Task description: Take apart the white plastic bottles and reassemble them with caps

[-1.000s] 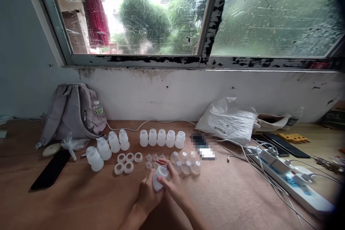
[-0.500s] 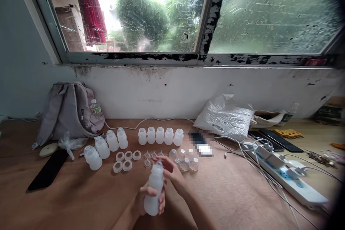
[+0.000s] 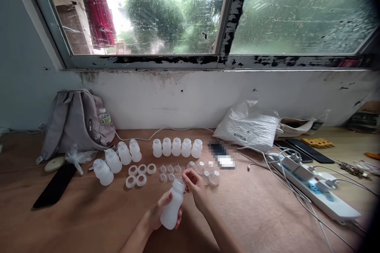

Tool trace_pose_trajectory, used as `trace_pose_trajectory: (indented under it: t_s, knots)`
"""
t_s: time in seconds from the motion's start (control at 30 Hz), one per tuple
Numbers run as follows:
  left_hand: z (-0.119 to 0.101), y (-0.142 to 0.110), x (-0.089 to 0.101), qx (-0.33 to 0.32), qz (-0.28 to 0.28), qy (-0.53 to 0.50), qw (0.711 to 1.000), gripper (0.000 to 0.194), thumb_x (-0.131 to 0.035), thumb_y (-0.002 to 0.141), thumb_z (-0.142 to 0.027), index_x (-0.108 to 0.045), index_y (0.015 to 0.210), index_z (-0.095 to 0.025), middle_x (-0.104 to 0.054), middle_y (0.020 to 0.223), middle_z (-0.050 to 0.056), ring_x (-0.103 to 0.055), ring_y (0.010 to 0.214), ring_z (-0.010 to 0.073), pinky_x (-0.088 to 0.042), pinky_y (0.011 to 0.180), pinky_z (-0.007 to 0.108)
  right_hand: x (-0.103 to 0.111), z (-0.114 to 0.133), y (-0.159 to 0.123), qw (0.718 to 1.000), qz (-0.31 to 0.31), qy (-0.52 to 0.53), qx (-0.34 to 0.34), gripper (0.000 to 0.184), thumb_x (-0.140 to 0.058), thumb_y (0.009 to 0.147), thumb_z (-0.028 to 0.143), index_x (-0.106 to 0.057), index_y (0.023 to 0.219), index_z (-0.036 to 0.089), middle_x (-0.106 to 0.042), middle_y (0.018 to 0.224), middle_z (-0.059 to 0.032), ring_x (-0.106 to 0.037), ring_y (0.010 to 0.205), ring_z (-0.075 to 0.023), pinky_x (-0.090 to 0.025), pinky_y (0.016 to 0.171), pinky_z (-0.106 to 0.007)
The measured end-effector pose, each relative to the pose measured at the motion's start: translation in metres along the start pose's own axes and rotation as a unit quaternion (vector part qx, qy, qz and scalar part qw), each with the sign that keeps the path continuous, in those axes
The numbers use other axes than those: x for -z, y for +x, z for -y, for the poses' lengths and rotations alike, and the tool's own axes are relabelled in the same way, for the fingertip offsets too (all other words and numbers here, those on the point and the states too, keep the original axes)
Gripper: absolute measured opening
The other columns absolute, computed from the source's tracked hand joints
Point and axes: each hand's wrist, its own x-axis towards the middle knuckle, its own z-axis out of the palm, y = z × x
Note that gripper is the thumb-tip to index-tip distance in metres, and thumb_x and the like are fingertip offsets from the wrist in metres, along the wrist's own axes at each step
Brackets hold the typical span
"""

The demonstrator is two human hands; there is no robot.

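A translucent white baby bottle (image 3: 171,211) leans to the right, with the fingers of my left hand (image 3: 160,209) wrapped round its body. Close against the right side of the bottle's mouth is my right hand (image 3: 194,185), thumb and fingertips pinched together; whatever lies between them is too small to make out. Just beyond the bottle lie several clear silicone nipples (image 3: 170,168). White collar rings (image 3: 141,180) lie to their left, and clear domed caps (image 3: 214,178) sit to the right, partly behind my right hand.
Upright open bottles (image 3: 176,147) form a row at the back. Bottles with tops (image 3: 103,172) stand to the left, near a black phone-like slab (image 3: 55,185) and a grey backpack (image 3: 74,122). On the right are a silver mailer bag (image 3: 247,128) and a power strip (image 3: 335,207) with trailing cables.
The bottle has tilted further right and risen slightly in my left hand. My right hand has shifted from over its top to the right of its mouth, fingers now pinched.
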Motion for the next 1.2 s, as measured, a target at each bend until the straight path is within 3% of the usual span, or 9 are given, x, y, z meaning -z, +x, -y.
trace_pose_trajectory:
  t_s: [0.17,0.3,0.43,0.6,0.67,0.8,0.87,1.0,1.2]
  knots:
    - [-0.005,0.000,0.000,0.032,-0.017,-0.004,0.999,0.053,-0.034,0.079,-0.054,-0.044,0.112,-0.014,-0.058,0.071,0.006,-0.056,0.049,0.0156,-0.040,0.043,0.025,0.006,0.000,0.003,0.999,-0.037,0.012,-0.011,0.021,-0.057,0.073,0.039,-0.052,0.071,0.018,-0.044,0.056,0.0036,-0.039,0.045,-0.0078,-0.033,0.039,-0.020]
    - [-0.018,-0.003,-0.006,-0.093,-0.104,0.083,0.987,0.039,-0.052,0.074,-0.039,-0.051,0.104,-0.014,-0.060,0.081,0.007,-0.058,0.070,0.0173,-0.042,0.060,0.025,0.012,-0.001,0.005,0.993,-0.111,-0.006,0.036,0.020,-0.057,0.073,0.038,-0.053,0.074,0.019,-0.046,0.062,0.0016,-0.043,0.053,-0.0102,-0.036,0.043,-0.020]
    - [-0.038,-0.007,-0.002,-0.222,-0.228,0.228,0.920,0.038,-0.063,0.066,-0.031,-0.053,0.100,-0.016,-0.059,0.093,0.006,-0.054,0.088,0.0202,-0.040,0.076,0.026,0.012,-0.006,0.006,0.989,-0.122,-0.052,0.060,0.023,-0.056,0.073,0.041,-0.053,0.072,0.019,-0.046,0.062,0.0010,-0.044,0.054,-0.0112,-0.039,0.044,-0.021]
    - [-0.069,-0.012,0.022,-0.253,-0.292,0.394,0.834,0.054,-0.061,0.067,-0.035,-0.043,0.116,-0.019,-0.056,0.105,0.008,-0.054,0.095,0.0218,-0.042,0.083,0.032,0.006,-0.013,0.004,0.987,-0.079,-0.124,0.065,0.025,-0.052,0.075,0.043,-0.052,0.071,0.018,-0.046,0.059,0.0015,-0.043,0.049,-0.0107,-0.038,0.043,-0.022]
    - [-0.085,-0.012,0.032,-0.252,-0.317,0.484,0.776,0.048,-0.061,0.066,-0.037,-0.049,0.109,-0.019,-0.055,0.106,0.007,-0.052,0.097,0.0220,-0.042,0.083,0.032,0.004,-0.014,0.002,0.981,-0.060,-0.169,0.075,0.024,-0.051,0.076,0.041,-0.052,0.070,0.018,-0.047,0.059,0.0010,-0.044,0.049,-0.0110,-0.037,0.044,-0.023]
    - [-0.118,-0.005,0.047,-0.272,-0.388,0.617,0.628,0.043,-0.063,0.064,-0.039,-0.053,0.102,-0.021,-0.052,0.105,0.005,-0.052,0.095,0.0208,-0.043,0.081,0.030,-0.001,-0.017,-0.001,0.953,-0.032,-0.270,0.132,0.021,-0.050,0.078,0.036,-0.054,0.069,0.018,-0.052,0.063,-0.0011,-0.045,0.053,-0.0117,-0.037,0.048,-0.024]
    - [-0.127,0.002,0.053,-0.246,-0.420,0.647,0.587,0.042,-0.063,0.065,-0.038,-0.053,0.103,-0.022,-0.054,0.101,0.005,-0.055,0.088,0.0201,-0.043,0.077,0.030,-0.003,-0.019,-0.003,0.940,-0.016,-0.300,0.159,0.019,-0.048,0.079,0.033,-0.055,0.069,0.018,-0.053,0.064,-0.0013,-0.045,0.053,-0.0115,-0.037,0.049,-0.024]
    - [-0.126,0.019,0.068,-0.196,-0.459,0.668,0.552,0.040,-0.061,0.067,-0.028,-0.049,0.105,-0.020,-0.056,0.103,0.007,-0.054,0.092,0.0227,-0.042,0.076,0.032,-0.006,-0.027,-0.006,0.925,0.006,-0.334,0.180,0.017,-0.047,0.079,0.029,-0.053,0.068,0.018,-0.051,0.063,-0.0002,-0.045,0.052,-0.0105,-0.037,0.049,-0.022]
    - [-0.116,0.037,0.084,-0.186,-0.466,0.677,0.538,0.046,-0.055,0.072,-0.023,-0.040,0.116,-0.020,-0.054,0.111,0.011,-0.052,0.099,0.0243,-0.041,0.079,0.033,-0.007,-0.037,-0.008,0.905,0.032,-0.375,0.197,0.012,-0.046,0.078,0.022,-0.052,0.069,0.018,-0.051,0.065,-0.0001,-0.046,0.055,-0.0109,-0.037,0.052,-0.022]
